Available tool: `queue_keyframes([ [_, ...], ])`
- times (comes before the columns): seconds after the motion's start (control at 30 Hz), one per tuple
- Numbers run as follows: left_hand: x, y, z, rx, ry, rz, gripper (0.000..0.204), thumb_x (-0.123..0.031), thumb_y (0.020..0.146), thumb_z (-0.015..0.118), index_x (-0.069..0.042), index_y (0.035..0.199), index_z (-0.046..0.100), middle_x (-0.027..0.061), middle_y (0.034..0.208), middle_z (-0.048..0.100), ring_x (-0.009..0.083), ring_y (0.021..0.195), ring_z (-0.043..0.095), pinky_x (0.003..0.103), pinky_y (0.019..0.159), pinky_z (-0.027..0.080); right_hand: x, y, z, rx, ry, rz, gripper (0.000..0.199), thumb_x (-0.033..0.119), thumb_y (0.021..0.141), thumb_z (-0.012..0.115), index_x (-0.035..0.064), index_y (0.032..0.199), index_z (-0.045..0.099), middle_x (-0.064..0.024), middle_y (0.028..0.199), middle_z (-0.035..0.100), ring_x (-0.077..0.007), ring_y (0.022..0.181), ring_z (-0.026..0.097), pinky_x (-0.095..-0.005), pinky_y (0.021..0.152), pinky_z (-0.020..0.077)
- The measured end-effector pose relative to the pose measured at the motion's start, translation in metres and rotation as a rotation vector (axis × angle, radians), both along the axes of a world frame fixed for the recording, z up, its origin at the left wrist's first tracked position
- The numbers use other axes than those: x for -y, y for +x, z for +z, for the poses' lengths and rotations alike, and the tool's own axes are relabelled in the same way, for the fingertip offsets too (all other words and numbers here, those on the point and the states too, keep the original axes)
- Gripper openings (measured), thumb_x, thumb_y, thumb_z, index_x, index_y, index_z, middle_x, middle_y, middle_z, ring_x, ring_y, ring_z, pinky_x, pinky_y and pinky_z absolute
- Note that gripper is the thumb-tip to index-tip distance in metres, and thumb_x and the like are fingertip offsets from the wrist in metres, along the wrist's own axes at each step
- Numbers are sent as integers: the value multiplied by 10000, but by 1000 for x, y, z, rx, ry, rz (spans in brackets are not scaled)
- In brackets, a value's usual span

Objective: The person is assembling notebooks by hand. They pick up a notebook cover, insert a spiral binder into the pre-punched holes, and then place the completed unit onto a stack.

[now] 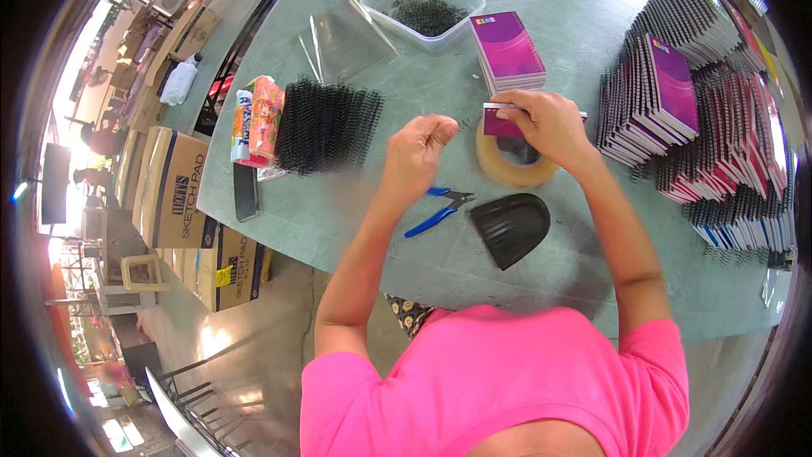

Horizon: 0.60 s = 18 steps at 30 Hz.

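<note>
My right hand (545,125) is closed on a small purple notebook (501,122), its thumb and fingers pinching the top. The notebook is held over a wide roll of clear tape (499,171) and partly hides it. My left hand (420,151) is closed with thumb against fingers, a little left of the notebook and apart from it. Whatever it pinches is too small to make out. Below the hands lie blue-handled cutting pliers (436,218) and a ridged black plastic piece (514,228). A stack of purple notebooks (509,46) stands just beyond my right hand.
Black spiral coils (326,127) lie at left beside colourful packets (258,123). Farther back are clear plastic sheets (347,41) and a clear tub (395,24) holding black clippings. Piled spiral notebooks (672,89) fill the right side. Cartons (178,190) stand left of the green table (584,34).
</note>
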<state>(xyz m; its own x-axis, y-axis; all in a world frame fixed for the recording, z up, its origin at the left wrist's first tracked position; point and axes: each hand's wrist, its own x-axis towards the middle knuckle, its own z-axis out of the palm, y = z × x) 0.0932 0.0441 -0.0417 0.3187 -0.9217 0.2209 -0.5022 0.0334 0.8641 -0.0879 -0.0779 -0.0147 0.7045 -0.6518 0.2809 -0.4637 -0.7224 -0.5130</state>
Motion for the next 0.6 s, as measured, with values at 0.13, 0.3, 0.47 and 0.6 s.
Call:
queue_keyframes([
  [0.13,9,-21,9,53,-60,46,292,-296,902,595,-14,954,650,38,706,588,79,631,504,237,582,421,-1,1,3,-4,66,3,188,278,850,577,156,955,673,-82,812,667,-283,752,634,-400,643,478],
  [0.3,14,-30,9,105,-192,30,313,-319,909,578,-16,910,655,41,645,582,86,589,516,245,551,420,-3,3,-5,41,-16,13,191,273,850,577,159,967,677,-83,800,666,-281,731,635,-403,620,477],
  [0.47,18,-23,11,-55,186,-52,360,-374,928,523,-39,903,653,40,566,544,90,522,473,251,515,393,-6,2,-4,38,0,14,171,233,844,577,155,961,675,-82,790,663,-281,714,633,-411,608,477],
  [0.6,21,-14,16,-446,467,-99,280,-309,911,565,-41,956,637,35,602,559,85,519,457,253,515,396,-8,1,-1,82,7,72,161,173,825,578,136,956,663,-79,798,658,-278,731,632,-407,624,477],
])
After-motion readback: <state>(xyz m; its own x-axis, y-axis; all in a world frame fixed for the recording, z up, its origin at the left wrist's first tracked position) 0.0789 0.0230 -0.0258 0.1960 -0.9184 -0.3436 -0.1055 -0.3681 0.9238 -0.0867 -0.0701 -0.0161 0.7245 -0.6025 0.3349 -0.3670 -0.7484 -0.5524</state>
